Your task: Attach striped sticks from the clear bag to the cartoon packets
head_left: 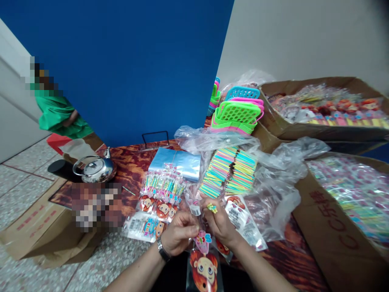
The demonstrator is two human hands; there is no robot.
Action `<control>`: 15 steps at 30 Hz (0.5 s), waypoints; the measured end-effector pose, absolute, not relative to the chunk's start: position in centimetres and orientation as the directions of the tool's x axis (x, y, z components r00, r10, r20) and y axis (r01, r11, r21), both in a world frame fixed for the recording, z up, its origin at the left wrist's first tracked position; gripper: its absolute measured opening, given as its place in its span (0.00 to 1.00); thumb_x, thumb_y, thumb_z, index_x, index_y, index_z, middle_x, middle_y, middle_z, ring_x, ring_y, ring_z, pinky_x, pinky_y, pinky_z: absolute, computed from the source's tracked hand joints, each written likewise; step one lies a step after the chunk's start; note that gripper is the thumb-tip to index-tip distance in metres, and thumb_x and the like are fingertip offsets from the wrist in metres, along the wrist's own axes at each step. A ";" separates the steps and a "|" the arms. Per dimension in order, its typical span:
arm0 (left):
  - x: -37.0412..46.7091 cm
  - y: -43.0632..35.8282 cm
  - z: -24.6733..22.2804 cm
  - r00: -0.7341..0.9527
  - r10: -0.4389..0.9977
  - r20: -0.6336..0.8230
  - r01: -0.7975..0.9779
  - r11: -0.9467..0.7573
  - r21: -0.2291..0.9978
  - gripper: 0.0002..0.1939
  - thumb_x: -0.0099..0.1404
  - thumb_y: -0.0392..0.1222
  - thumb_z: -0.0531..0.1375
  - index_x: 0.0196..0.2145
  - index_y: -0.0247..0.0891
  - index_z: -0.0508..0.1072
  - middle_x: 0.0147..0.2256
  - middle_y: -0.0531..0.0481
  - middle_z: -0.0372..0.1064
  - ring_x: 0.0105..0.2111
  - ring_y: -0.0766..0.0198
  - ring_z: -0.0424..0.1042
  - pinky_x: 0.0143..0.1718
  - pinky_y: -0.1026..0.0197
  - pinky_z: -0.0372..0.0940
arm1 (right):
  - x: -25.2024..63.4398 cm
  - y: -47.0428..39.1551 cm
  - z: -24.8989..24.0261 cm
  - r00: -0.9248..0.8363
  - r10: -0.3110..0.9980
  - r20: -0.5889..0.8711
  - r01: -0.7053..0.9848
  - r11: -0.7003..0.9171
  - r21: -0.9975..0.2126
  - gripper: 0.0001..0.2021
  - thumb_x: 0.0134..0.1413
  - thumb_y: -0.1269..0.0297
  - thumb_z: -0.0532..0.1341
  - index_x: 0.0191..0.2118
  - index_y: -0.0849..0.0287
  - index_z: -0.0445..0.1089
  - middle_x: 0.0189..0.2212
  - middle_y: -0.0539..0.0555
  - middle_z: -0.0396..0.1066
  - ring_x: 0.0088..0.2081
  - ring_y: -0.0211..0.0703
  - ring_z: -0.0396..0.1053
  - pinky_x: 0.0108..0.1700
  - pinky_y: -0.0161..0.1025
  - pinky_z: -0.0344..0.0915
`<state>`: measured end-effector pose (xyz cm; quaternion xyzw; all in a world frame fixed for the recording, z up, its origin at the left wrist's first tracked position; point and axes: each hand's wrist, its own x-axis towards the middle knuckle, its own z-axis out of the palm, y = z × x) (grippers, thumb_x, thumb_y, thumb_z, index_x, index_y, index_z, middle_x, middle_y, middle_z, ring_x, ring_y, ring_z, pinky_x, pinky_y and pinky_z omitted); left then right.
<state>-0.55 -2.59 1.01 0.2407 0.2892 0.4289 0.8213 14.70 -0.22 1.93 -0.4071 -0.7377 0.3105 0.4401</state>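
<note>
Both hands meet at a clear printed bag (204, 269) with a red-haired cartoon face, near the table's front edge. My left hand (181, 233), with a watch at the wrist, pinches the bag's left side. On the other side, my right hand (220, 221) is closed around a small bunch of coloured sticks (212, 208), by the bag's upper end. Beyond it lie two rows of coloured sticks (215, 172) on clear plastic. Filled bags (162, 190) are piled left of the hands. Flat printed bags (243, 221) lie to the right.
A metal teapot (94, 168) stands at the table's left. Blue plastic sheets (174, 162) lie behind the filled bags. Stacked plastic baskets (238, 113) stand at the back. Cardboard boxes (322, 231) with packed bags line the right. A person in green (59, 111) is at far left.
</note>
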 end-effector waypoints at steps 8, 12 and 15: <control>-0.7 -2.6 0.8 0.457 0.846 -0.273 -0.563 0.513 0.648 0.13 0.40 0.41 0.71 0.20 0.31 0.73 0.19 0.53 0.65 0.20 0.71 0.61 0.26 0.66 0.55 | 14.7 -0.1 2.1 -0.315 0.793 0.522 0.361 0.608 -0.707 0.05 0.61 0.68 0.46 0.39 0.54 0.57 0.31 0.51 0.65 0.34 0.39 0.66 0.39 0.37 0.64; -1.0 -2.5 0.7 0.461 0.847 -0.265 -0.551 0.507 0.663 0.12 0.42 0.40 0.71 0.21 0.31 0.73 0.19 0.53 0.66 0.21 0.71 0.62 0.27 0.66 0.56 | 14.8 -0.1 2.1 -0.334 0.770 0.543 0.359 0.637 -0.682 0.05 0.61 0.69 0.46 0.40 0.54 0.56 0.31 0.51 0.66 0.36 0.40 0.67 0.45 0.39 0.63; -1.2 -2.6 0.5 0.451 0.856 -0.252 -0.556 0.490 0.671 0.11 0.43 0.39 0.70 0.20 0.31 0.72 0.20 0.53 0.66 0.20 0.72 0.61 0.25 0.67 0.56 | 14.8 -0.1 2.0 -0.324 0.776 0.542 0.365 0.631 -0.685 0.05 0.61 0.68 0.46 0.41 0.54 0.56 0.31 0.51 0.66 0.35 0.39 0.67 0.42 0.38 0.64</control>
